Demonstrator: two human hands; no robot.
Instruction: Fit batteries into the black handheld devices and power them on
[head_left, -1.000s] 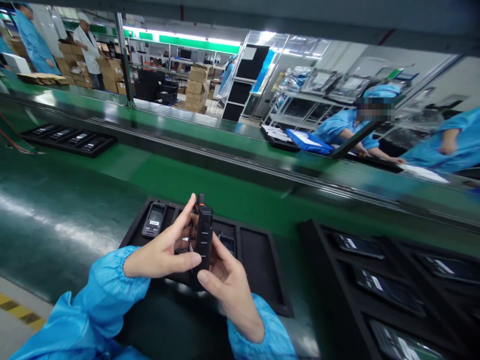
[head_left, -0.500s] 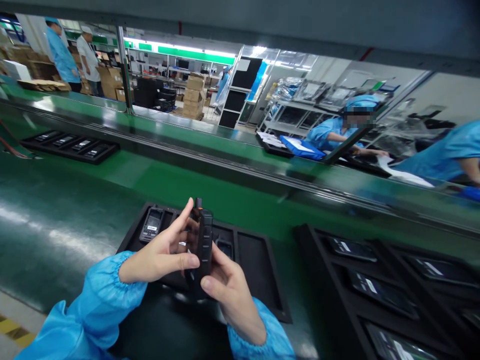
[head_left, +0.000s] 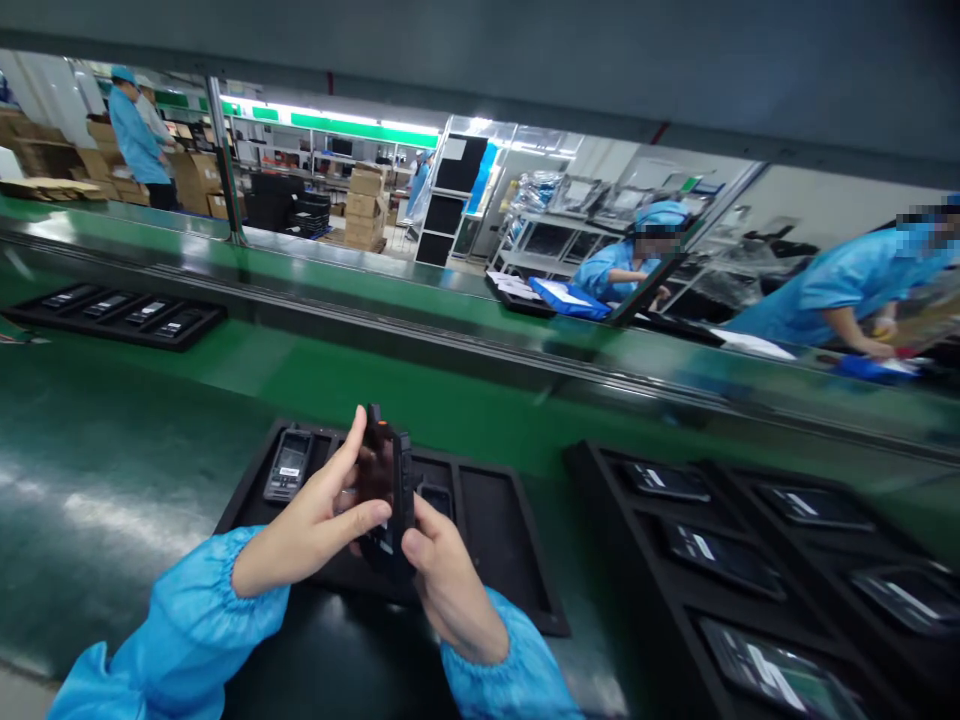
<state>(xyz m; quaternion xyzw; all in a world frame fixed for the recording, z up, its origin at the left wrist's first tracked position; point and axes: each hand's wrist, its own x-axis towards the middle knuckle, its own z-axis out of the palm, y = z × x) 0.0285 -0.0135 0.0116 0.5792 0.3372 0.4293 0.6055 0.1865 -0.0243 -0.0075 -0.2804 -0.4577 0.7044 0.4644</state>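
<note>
Between my hands stands a black handheld device (head_left: pixel 386 480) with a short antenna, an orange mark on top and a dark glossy screen turned partly toward my left. My left hand (head_left: pixel 315 520) holds its left side, thumb across the lower front and fingers along the screen. My right hand (head_left: pixel 446 565) grips the lower right edge, its thumb on the ribbed side. Below the hands lies a black tray (head_left: pixel 499 540) with compartments. One similar device (head_left: pixel 289 465) with a white label sits in its left compartment, and another (head_left: pixel 436 498) shows partly behind my right hand.
At the right, a large black tray (head_left: pixel 645 590) holds several labelled devices. Another black tray (head_left: pixel 180 335) with several devices lies at the far left on the green bench (head_left: pixel 82 400). A rail runs behind. Beyond it are people in blue, cartons and shelves.
The device in my hands has turned so that more of its screen shows. The view has shifted slightly, and more of the person at the far right is visible.
</note>
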